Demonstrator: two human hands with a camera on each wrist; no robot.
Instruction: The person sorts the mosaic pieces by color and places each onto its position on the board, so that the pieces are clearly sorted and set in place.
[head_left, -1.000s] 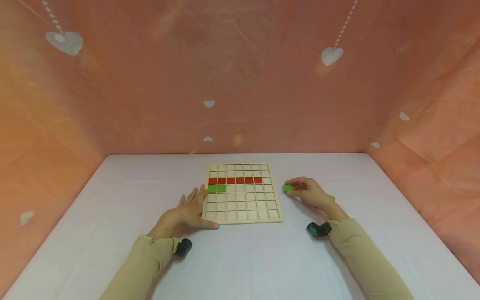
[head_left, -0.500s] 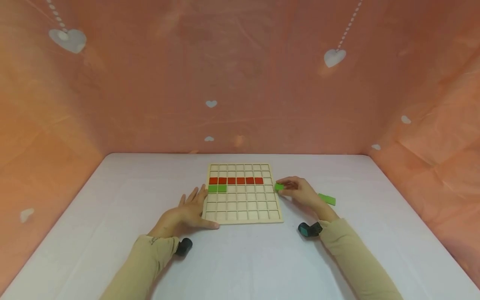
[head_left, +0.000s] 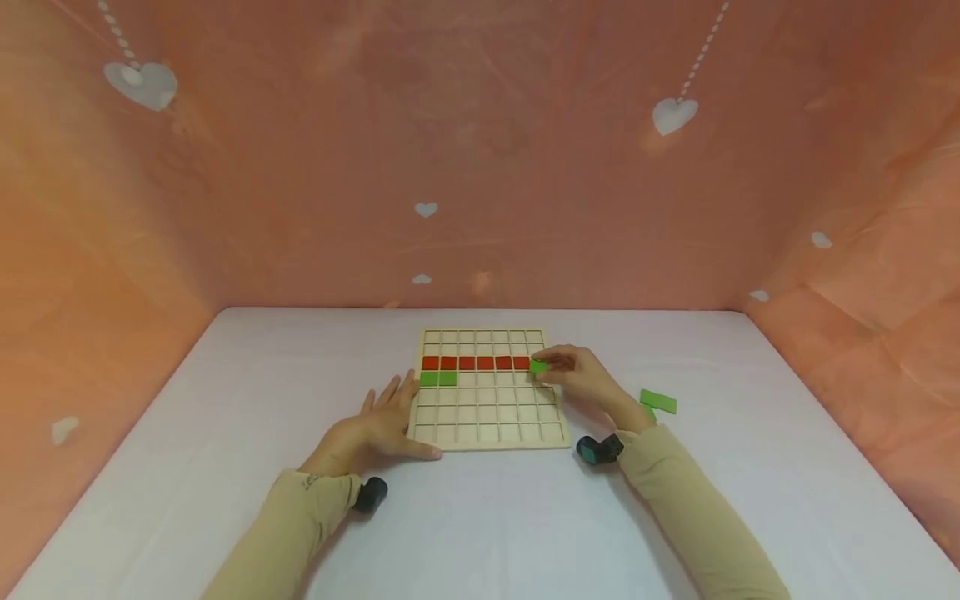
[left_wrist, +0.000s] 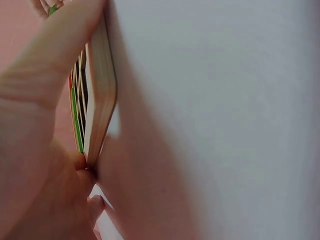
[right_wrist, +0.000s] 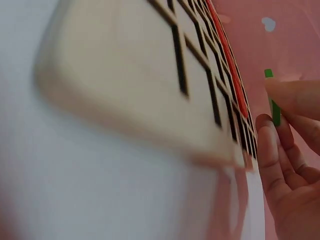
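Note:
A light wooden grid board [head_left: 487, 414] lies flat on the table. A row of several red tiles [head_left: 486, 363] fills most of one grid line, and two green tiles [head_left: 438, 378] sit at the left of the line below it. My left hand [head_left: 378, 427] rests against the board's left side with fingers spread, its thumb at the near-left corner. Between thumb and fingertips, my right hand [head_left: 585, 383] pinches a green tile [head_left: 537, 366] over the board's right edge. In the right wrist view that green tile [right_wrist: 276, 114] is held edge-on, apart from the board.
Loose green tiles [head_left: 658, 401] lie on the white table [head_left: 495, 525] right of the board, one partly hidden by the right wrist. A pink-orange curtain [head_left: 480, 167] with pale hearts stands behind the table. Each wrist carries a small black camera [head_left: 371, 495].
My right hand has moved left with the green tile, from beside the board to above its right edge. The loose green tiles have come into fuller view. My left hand stays in place.

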